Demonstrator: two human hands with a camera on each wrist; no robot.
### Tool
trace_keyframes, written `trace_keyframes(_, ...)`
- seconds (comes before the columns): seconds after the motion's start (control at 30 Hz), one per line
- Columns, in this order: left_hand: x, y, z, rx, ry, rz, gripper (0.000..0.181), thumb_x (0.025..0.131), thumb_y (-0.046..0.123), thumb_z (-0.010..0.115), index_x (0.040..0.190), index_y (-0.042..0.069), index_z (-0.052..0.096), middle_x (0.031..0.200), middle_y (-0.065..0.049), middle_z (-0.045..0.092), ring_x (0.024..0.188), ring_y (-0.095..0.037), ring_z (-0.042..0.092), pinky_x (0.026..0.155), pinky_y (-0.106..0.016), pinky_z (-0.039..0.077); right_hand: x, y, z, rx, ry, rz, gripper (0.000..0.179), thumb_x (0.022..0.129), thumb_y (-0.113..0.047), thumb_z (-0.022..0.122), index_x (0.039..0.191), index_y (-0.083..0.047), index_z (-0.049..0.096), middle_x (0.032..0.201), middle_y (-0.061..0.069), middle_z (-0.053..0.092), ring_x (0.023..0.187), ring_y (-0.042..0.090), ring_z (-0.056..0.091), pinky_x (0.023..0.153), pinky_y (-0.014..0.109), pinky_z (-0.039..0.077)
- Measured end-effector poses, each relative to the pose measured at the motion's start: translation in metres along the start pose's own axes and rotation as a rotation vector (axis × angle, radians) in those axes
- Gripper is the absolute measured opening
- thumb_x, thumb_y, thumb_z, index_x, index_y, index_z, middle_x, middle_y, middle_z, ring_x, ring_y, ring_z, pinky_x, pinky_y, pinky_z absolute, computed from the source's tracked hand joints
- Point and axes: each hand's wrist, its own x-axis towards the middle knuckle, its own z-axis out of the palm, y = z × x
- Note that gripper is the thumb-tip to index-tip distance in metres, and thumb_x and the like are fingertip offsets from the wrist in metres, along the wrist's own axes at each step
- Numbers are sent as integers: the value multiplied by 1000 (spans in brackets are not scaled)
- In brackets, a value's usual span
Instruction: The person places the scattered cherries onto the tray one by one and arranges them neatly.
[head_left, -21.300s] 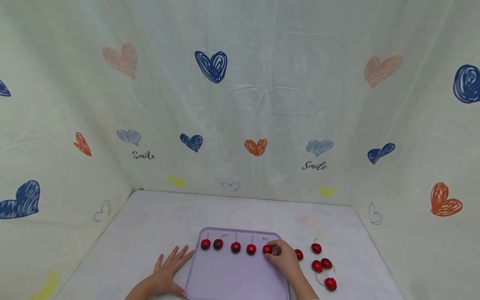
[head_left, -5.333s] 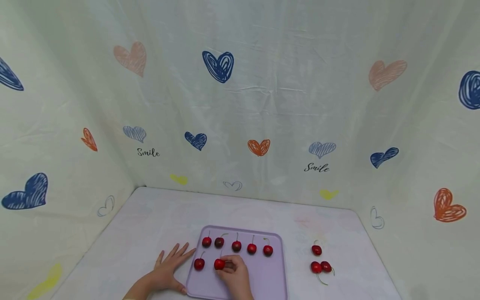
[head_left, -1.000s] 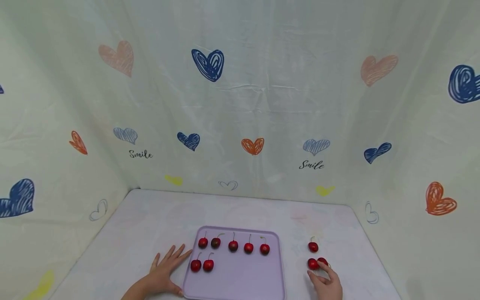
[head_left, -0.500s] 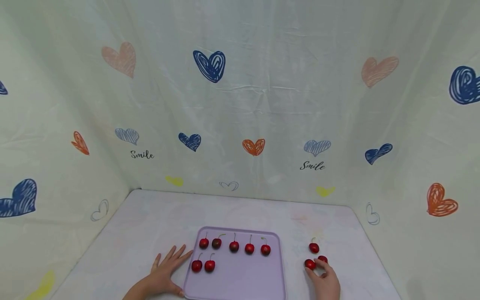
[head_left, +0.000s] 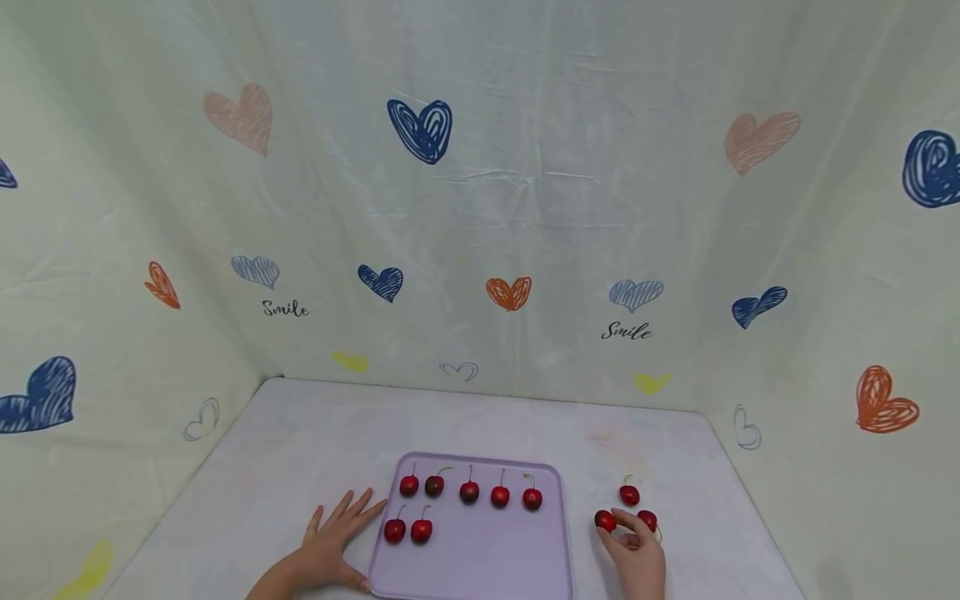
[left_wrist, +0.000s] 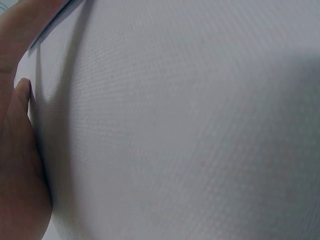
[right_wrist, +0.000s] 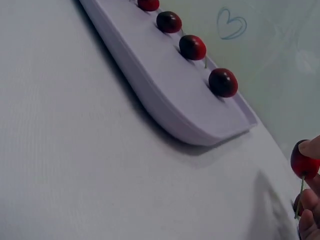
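My right hand (head_left: 637,554) pinches a red cherry (head_left: 604,521) between thumb and fingertips, right of the lilac tray (head_left: 487,567). The right wrist view shows this cherry (right_wrist: 300,162) with its green stem hanging down. My left hand (head_left: 330,546) lies with fingers spread at the tray's left edge, fingertips and thumb right at the rim. On the tray, a back row of several cherries (head_left: 469,492) stands stems up. Two more, a left cherry (head_left: 394,531) and a right cherry (head_left: 422,531), form a second row at the left.
Two loose cherries lie on the white table (head_left: 322,433) by my right hand: a farther cherry (head_left: 628,495) and a nearer cherry (head_left: 647,521), partly behind the fingers. A pale curtain (head_left: 480,208) printed with hearts surrounds the table at the back and sides.
Since 5.3 s ago, my right hand let go of a cherry in the second row and moved right. It took another cherry from the loose group and carries it left. The left hand stays put.
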Motion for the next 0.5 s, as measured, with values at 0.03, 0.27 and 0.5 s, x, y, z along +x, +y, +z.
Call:
trace_keyframes(0.03,0,0,0,-3,-1,-1,111,53,53,89,149,22,42,157,-22,24,141,-53,3,99,-75,-13,-2,-3,1,16,-15,-9,50,82,-20,79,124,0,61,106,13,60,81,22,48,56,27,41)
trace_keyframes(0.27,2,-3,2,8,-9,-22,111,54,53,89,149,21,41,157,-20,24,142,-51,2,100,-75,-13,-19,-19,17,132,-106,-83,45,82,-6,75,125,-1,62,113,12,58,79,14,57,62,21,52)
trace_keyframes(0.5,1,-3,1,7,-10,18,111,55,51,89,149,20,40,158,-19,24,141,-53,3,99,-76,-13,-29,-23,38,215,-222,-259,40,79,7,74,118,-1,69,109,11,54,86,15,59,72,21,54)
